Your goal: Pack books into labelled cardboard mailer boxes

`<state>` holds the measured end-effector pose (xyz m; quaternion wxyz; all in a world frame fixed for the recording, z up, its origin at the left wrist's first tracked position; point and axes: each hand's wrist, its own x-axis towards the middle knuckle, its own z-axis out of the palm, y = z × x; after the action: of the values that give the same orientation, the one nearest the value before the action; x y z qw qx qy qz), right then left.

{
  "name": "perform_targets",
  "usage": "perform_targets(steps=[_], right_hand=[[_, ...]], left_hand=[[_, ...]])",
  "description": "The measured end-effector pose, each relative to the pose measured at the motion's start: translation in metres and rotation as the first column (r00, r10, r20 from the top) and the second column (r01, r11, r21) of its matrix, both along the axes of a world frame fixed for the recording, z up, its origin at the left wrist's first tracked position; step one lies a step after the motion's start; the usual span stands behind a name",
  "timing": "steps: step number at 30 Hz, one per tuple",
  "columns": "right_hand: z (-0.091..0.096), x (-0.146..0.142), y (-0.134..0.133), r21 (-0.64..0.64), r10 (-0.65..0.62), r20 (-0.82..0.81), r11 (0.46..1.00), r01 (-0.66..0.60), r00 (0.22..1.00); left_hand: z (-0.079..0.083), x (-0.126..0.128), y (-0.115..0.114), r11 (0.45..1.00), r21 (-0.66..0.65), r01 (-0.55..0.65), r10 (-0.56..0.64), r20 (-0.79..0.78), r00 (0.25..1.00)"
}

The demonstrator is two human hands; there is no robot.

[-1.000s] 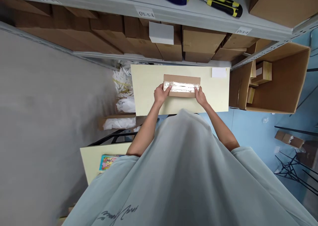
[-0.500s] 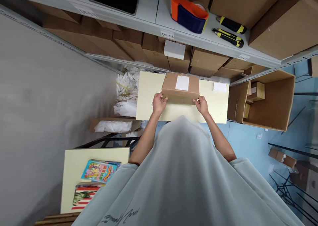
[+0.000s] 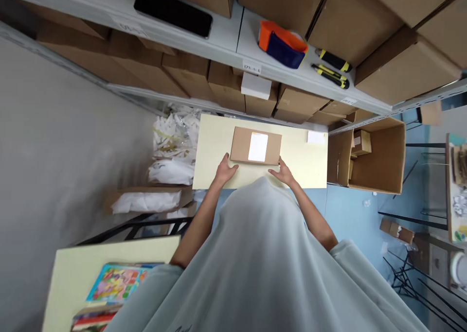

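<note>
A brown cardboard box [image 3: 239, 145] lies flat on the pale yellow table [image 3: 215, 128], with a white label [image 3: 258, 147] on its top. At the box's lower left corner is my left hand [image 3: 224, 170], thumb and fingers spread apart. My right hand [image 3: 283, 171] is by the lower right corner, its thumb stretched out to the left and its fingertips at the box edge. Neither hand is closed around the box. A small stack of white slips [image 3: 315, 137] lies to the right on the same table.
Above the table, a shelf [image 3: 222, 38] bears a phone [image 3: 173, 10], a tape dispenser [image 3: 282, 45] and box cutters [image 3: 331, 69]. A large open carton [image 3: 386, 159] with small boxes stands at right. White packing material [image 3: 175, 137] is heaped at left. Colourful books [image 3: 116, 282] lie lower left.
The box, tilted up between both hands before, now lies flat on the table. Both hands have loosened, with thumbs and fingers spread. The view has shifted slightly.
</note>
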<state>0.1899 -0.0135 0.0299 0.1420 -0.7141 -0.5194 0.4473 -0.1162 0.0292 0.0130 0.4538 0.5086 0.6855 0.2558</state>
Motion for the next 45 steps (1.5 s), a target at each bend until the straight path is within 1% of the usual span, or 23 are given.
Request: perform_targets(steps=[3,5,7,10,12,13,15,17,19,21,23,25,27,29,31,33,34,35,36,38,39,42,45], right_hand=[[0.030,0.009,0.028,0.157,-0.063,0.107,0.986,0.046,0.992],[0.063,0.016,0.061,0.277,-0.062,0.169,0.961,0.012,0.984],[0.104,0.019,0.103,0.398,-0.032,0.249,0.914,-0.072,0.968],[0.166,0.011,0.172,0.531,0.001,0.411,0.813,-0.240,0.912],[0.201,0.001,0.215,0.562,0.008,0.518,0.750,-0.347,0.855],[0.214,-0.004,0.234,0.557,0.011,0.564,0.733,-0.390,0.826],[0.235,-0.016,0.267,0.515,0.020,0.638,0.732,-0.446,0.770],[0.249,-0.027,0.292,0.447,0.022,0.687,0.775,-0.447,0.727],[0.257,-0.036,0.310,0.374,0.022,0.716,0.833,-0.409,0.698],[0.260,-0.044,0.325,0.301,0.031,0.736,0.880,-0.367,0.677],[0.262,-0.047,0.336,0.246,0.055,0.748,0.902,-0.354,0.661],[0.262,-0.047,0.344,0.211,0.087,0.753,0.907,-0.364,0.653],[0.261,-0.041,0.347,0.212,0.114,0.748,0.893,-0.398,0.654],[0.255,-0.032,0.339,0.272,0.128,0.725,0.849,-0.452,0.676],[0.240,-0.020,0.316,0.396,0.151,0.635,0.778,-0.487,0.758],[0.215,-0.009,0.275,0.522,0.222,0.426,0.732,-0.438,0.877],[0.200,-0.003,0.248,0.562,0.266,0.274,0.736,-0.379,0.924],[0.183,0.002,0.219,0.575,0.311,0.105,0.756,-0.313,0.945],[0.166,0.006,0.189,0.565,0.345,-0.070,0.787,-0.248,0.936],[0.133,0.013,0.131,0.489,0.328,-0.363,0.864,-0.121,0.872],[0.119,0.016,0.105,0.429,0.290,-0.470,0.900,-0.071,0.833],[0.085,0.025,0.048,0.243,0.145,-0.635,0.970,0.017,0.759],[0.065,0.037,0.015,0.124,0.053,-0.677,0.991,0.042,0.734]], left_hand=[[0.013,-0.010,0.033,0.995,-0.028,-0.092,0.094,0.099,0.991],[0.034,-0.004,0.070,0.996,0.049,-0.076,0.066,0.181,0.981],[0.066,0.014,0.111,0.981,0.192,-0.018,-0.031,0.250,0.968],[0.126,0.053,0.166,0.922,0.379,0.079,-0.202,0.296,0.934],[0.162,0.079,0.191,0.871,0.476,0.118,-0.283,0.293,0.913],[0.177,0.090,0.199,0.846,0.518,0.125,-0.312,0.291,0.904],[0.200,0.106,0.204,0.808,0.577,0.122,-0.352,0.305,0.885],[0.213,0.116,0.198,0.787,0.607,0.108,-0.373,0.330,0.867],[0.220,0.119,0.184,0.784,0.616,0.076,-0.362,0.355,0.862],[0.221,0.117,0.167,0.796,0.604,0.028,-0.321,0.383,0.866],[0.219,0.112,0.150,0.815,0.579,-0.025,-0.264,0.410,0.873],[0.215,0.105,0.136,0.831,0.552,-0.074,-0.204,0.425,0.882],[0.209,0.099,0.123,0.841,0.527,-0.124,-0.137,0.428,0.893],[0.201,0.098,0.113,0.843,0.508,-0.173,-0.068,0.421,0.904],[0.190,0.103,0.101,0.842,0.493,-0.221,0.000,0.408,0.913],[0.177,0.118,0.086,0.838,0.478,-0.265,0.062,0.399,0.915],[0.169,0.127,0.077,0.835,0.470,-0.287,0.090,0.398,0.913],[0.160,0.138,0.065,0.831,0.462,-0.309,0.116,0.400,0.909],[0.151,0.149,0.053,0.828,0.453,-0.331,0.141,0.403,0.904],[0.131,0.170,0.024,0.820,0.430,-0.377,0.195,0.409,0.892],[0.120,0.179,0.009,0.818,0.414,-0.399,0.222,0.413,0.883],[0.093,0.198,-0.035,0.838,0.332,-0.433,0.271,0.436,0.858],[0.078,0.206,-0.070,0.878,0.267,-0.397,0.257,0.435,0.863]])
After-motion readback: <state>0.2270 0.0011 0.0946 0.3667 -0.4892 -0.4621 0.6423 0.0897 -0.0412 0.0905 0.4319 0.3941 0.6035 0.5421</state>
